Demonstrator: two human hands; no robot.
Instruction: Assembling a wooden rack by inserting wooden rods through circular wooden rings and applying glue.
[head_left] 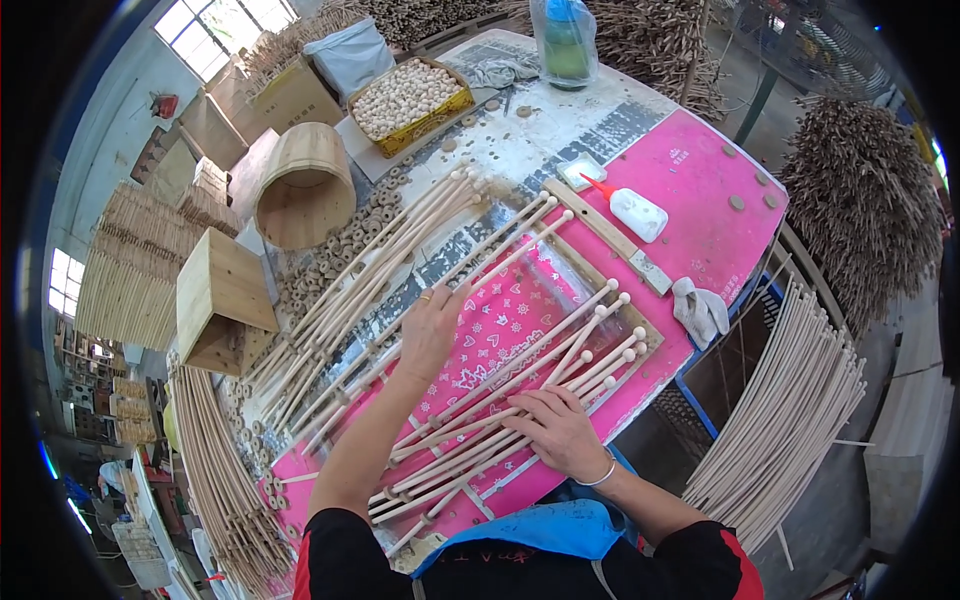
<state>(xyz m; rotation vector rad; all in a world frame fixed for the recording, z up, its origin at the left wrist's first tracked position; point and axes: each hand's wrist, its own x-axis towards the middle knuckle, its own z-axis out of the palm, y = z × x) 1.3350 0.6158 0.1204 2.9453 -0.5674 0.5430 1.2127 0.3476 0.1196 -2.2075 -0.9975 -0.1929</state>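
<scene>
Several long wooden sticks [492, 386] with round ball ends lie slantwise over the pink printed tabletop in front of me. Many carry a small wooden ring toward the lower left end. My right hand [562, 432], a white band at its wrist, is closed over the nearest bunch just below the balls. Farther up and to the left, my left hand [432, 325] is pinched on a ball-ended stick [515, 252], beside another such stick. Its fingertips are partly hidden. Beyond it lies a separate bundle of ball-ended sticks [375, 262].
Loose wooden rings [313, 260] cover the table's left side, near a round wooden tub [305, 190] and wooden box [228, 300]. A yellow crate [432, 118] holds wooden balls. A white glue bottle [638, 214], wooden bar [606, 236] and glove [700, 312] lie right. Stick bundles [790, 400] flank the table.
</scene>
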